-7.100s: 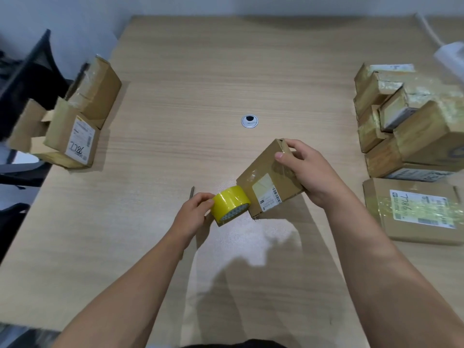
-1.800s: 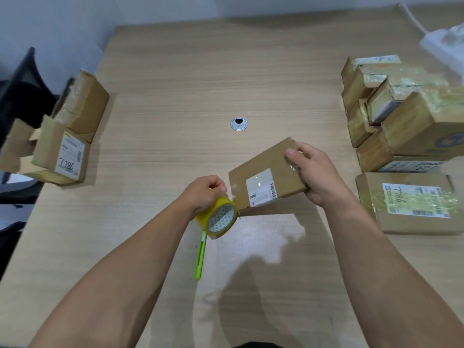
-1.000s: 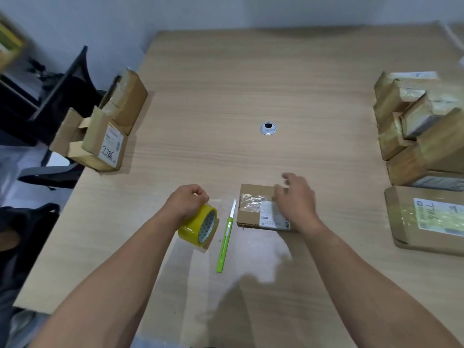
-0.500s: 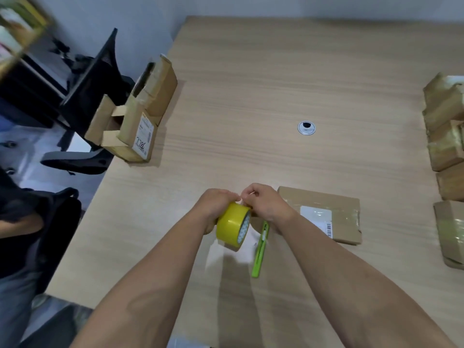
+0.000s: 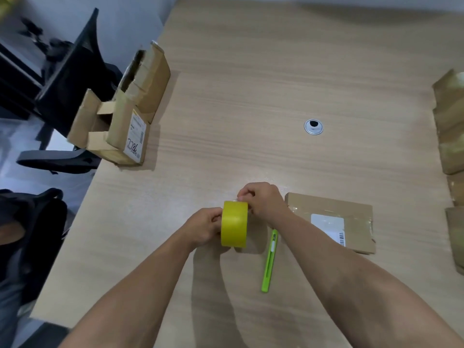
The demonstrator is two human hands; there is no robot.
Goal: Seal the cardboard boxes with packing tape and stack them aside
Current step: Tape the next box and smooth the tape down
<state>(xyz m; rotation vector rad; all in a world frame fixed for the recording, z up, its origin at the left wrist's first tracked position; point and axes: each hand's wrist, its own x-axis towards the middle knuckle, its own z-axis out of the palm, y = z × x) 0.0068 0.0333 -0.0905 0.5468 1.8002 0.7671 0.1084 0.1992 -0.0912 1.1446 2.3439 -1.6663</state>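
My left hand (image 5: pixel 204 228) grips the yellow roll of packing tape (image 5: pixel 234 224) by its left side, holding it just above the table. My right hand (image 5: pixel 262 202) pinches the tape's loose end at the top of the roll. A flat cardboard box (image 5: pixel 351 213) with a white label lies on the table to the right of my hands, touched by neither. A green utility knife (image 5: pixel 270 261) lies between the roll and that box.
Open cardboard boxes (image 5: pixel 130 109) stand at the table's left edge. Taped boxes (image 5: pixel 452 126) are stacked at the right edge. A metal cable grommet (image 5: pixel 313 126) sits mid-table. A black chair (image 5: pixel 62 71) is beyond the left edge.
My right hand let go of the flat box, which now lies on the table, and came to the tape roll. The view swung left. The roll is turned edge-on toward me.
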